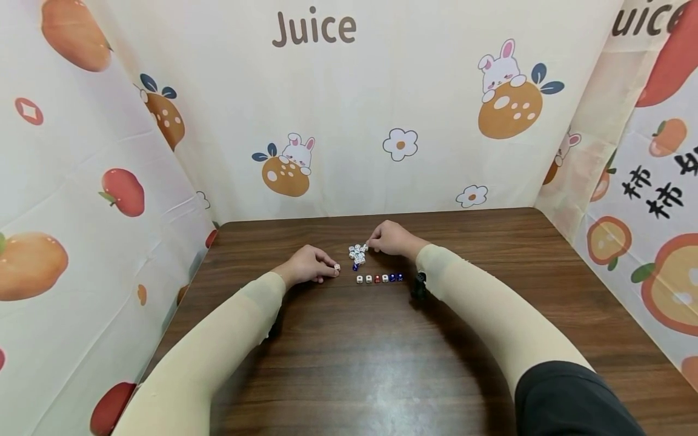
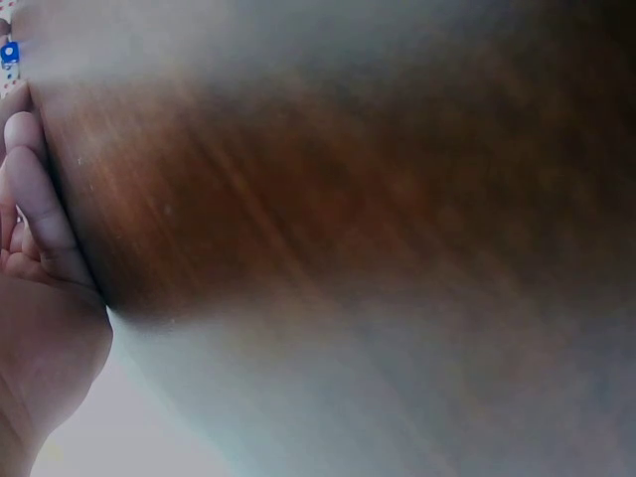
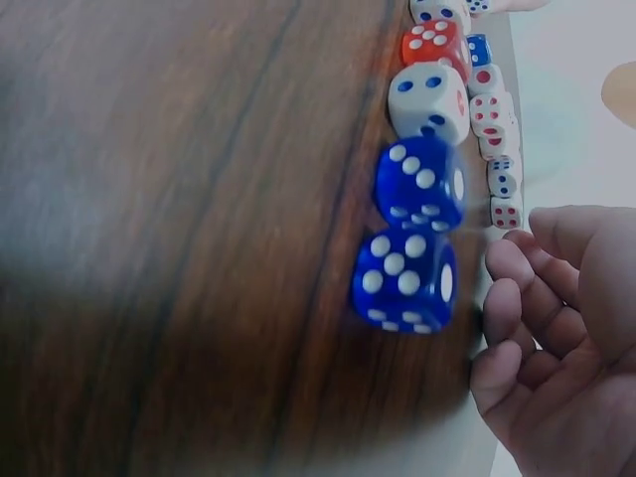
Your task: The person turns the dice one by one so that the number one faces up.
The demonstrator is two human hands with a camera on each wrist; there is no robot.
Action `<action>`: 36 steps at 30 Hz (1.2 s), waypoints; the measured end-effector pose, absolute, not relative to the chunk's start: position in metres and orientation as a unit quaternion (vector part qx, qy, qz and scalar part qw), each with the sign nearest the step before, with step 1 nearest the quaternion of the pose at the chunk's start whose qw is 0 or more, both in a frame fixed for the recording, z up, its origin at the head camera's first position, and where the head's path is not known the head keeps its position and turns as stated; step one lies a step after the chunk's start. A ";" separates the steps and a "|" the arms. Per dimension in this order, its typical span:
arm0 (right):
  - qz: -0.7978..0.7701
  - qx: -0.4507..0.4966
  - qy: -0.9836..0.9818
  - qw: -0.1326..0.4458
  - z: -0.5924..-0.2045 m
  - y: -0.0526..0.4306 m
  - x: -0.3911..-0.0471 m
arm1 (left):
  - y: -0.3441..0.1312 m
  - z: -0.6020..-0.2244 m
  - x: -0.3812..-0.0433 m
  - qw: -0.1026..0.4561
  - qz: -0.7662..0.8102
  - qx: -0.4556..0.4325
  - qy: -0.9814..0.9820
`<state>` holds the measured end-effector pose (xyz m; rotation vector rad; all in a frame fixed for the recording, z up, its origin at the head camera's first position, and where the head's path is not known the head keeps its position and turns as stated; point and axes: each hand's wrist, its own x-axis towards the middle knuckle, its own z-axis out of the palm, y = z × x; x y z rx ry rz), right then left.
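Note:
At the left of a small cluster of white dice (image 1: 357, 251), my left hand (image 1: 308, 264) pinches a white die (image 1: 337, 267) between thumb and fingertips. In the left wrist view only part of that hand (image 2: 40, 219) shows, at the left edge, and its fingertips are largely out of sight. My right hand (image 1: 391, 238) is at the cluster's right side, fingers loosely bent. Its fingertips are beside a white die (image 3: 505, 212) with red pips; whether they touch it I cannot tell. A blue die (image 1: 355, 267) lies at the cluster's near side.
Nearer to me, a row of dice runs left to right: white ones, a red die (image 1: 377, 279), another white, then two blue dice (image 3: 405, 280) at the right end. The brown wooden table (image 1: 349, 351) meets a fruit-patterned cloth (image 1: 349, 109) at the back.

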<state>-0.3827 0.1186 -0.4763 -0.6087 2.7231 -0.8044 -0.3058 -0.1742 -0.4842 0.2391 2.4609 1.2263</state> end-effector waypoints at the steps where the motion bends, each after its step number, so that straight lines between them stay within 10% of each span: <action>1: -0.275 -0.208 0.932 0.117 -0.476 0.118 -0.382 | -0.174 -0.484 -0.305 0.190 0.436 0.086 0.875; 19: -0.277 -0.171 0.934 0.147 -0.474 0.119 -0.382 | -0.174 -0.483 -0.305 0.191 0.436 0.088 0.875; 27: -0.253 -0.176 0.939 0.155 -0.526 0.131 -0.435 | -0.174 -0.482 -0.303 0.193 0.433 0.086 0.876; 36: -0.275 -0.175 0.934 0.148 -0.495 0.131 -0.403 | -0.174 -0.482 -0.303 0.193 0.431 0.086 0.877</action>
